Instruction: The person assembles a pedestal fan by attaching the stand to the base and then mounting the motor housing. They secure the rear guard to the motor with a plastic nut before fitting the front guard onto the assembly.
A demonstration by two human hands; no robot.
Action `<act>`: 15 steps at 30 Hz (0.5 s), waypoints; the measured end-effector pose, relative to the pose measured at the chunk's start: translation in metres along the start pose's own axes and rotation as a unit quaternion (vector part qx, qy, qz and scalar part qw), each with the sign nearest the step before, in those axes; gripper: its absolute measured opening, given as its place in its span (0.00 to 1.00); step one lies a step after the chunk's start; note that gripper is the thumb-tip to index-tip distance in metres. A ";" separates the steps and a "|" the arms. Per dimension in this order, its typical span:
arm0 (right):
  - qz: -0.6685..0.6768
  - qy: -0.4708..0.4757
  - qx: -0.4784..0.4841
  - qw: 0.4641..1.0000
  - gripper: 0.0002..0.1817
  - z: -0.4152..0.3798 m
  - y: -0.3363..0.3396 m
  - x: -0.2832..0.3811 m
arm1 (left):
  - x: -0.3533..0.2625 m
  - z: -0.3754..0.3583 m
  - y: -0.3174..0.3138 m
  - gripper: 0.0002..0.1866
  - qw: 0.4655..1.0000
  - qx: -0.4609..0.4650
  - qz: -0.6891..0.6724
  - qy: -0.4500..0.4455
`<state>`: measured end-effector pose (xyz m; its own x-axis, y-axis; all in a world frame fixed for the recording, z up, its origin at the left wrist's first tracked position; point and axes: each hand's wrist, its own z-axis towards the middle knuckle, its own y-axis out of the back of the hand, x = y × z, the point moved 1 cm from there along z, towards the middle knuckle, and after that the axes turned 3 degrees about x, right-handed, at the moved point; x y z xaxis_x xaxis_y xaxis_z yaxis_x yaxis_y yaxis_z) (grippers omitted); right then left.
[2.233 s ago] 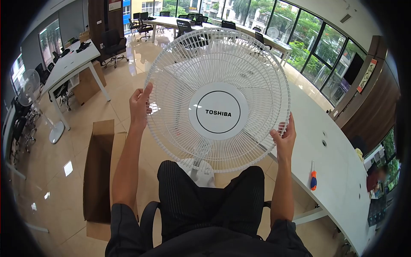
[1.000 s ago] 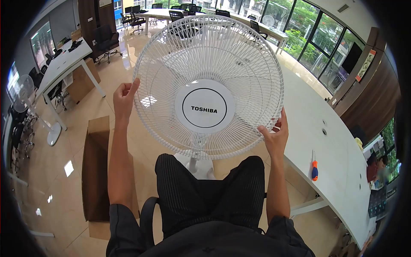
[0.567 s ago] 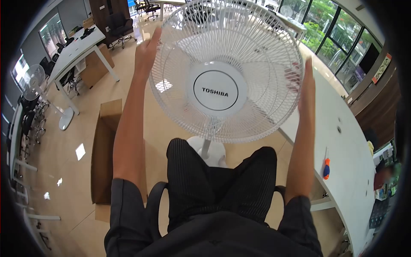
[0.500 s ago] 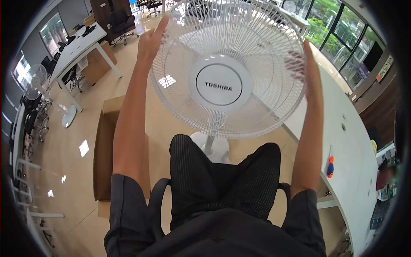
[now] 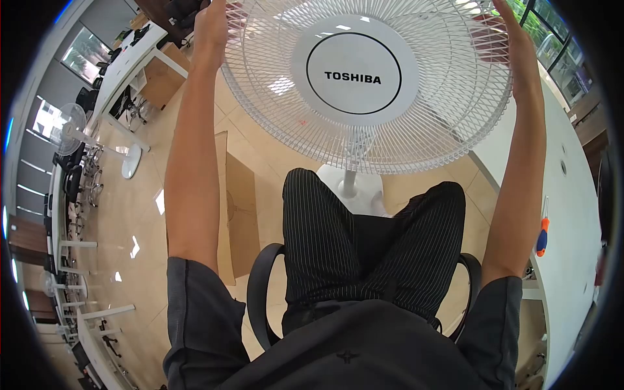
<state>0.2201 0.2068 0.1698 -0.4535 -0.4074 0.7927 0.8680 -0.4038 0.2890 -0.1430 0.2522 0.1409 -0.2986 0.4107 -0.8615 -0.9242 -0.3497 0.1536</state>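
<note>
A white fan head with a wire guard [image 5: 279, 123] and a TOSHIBA centre disc [image 5: 354, 71] faces up at the top middle. Below it, its stand on a white base [image 5: 351, 188] rises from the floor just beyond my knees. My left hand [image 5: 213, 36] grips the left edge of the guard, its fingers partly behind the wires. On the opposite side my right hand [image 5: 510, 49] holds the right edge, with its fingers seen through the wires.
A white table [image 5: 572, 260] at the right bears an orange and blue screwdriver [image 5: 543, 235]. An open cardboard box [image 5: 240, 208] stands on the floor left of my legs. Another white fan [image 5: 68, 130], desks and chairs are farther left. Chair armrests [image 5: 260, 292] flank me.
The view has shifted, and the fan head now looks larger and higher in the frame, its disc facing me more squarely. Both hands are still on the guard's edges.
</note>
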 end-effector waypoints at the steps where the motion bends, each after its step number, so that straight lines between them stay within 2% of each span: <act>1: 0.005 0.009 0.008 1.000 0.42 0.000 0.001 -0.001 | -0.003 -0.002 0.000 0.41 1.000 -0.006 0.013 0.015; 5: 0.039 0.027 0.014 0.999 0.42 0.006 0.002 -0.016 | -0.014 -0.014 -0.001 0.41 0.998 -0.004 0.049 0.032; 7: 0.037 0.023 -0.007 0.999 0.40 0.001 0.000 -0.012 | -0.019 -0.019 -0.006 0.40 0.999 -0.012 0.038 -0.003; 10: 0.036 0.013 -0.004 0.999 0.41 0.006 0.003 -0.010 | -0.015 -0.011 -0.006 0.39 1.000 -0.017 0.009 0.008; 13: 0.042 -0.022 0.034 0.998 0.41 0.023 0.009 -0.028 | -0.003 -0.002 0.002 0.39 0.999 0.001 0.023 0.025; 15: 0.089 -0.062 0.120 0.987 0.41 0.034 0.008 -0.024 | -0.004 -0.005 -0.002 0.40 1.000 -0.007 0.013 0.008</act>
<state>0.2450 0.2413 0.1717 -0.2746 -0.3444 0.8978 0.9612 -0.1229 0.2468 -0.1384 0.2473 0.1414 -0.3178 0.3879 -0.8652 -0.9131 -0.3709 0.1692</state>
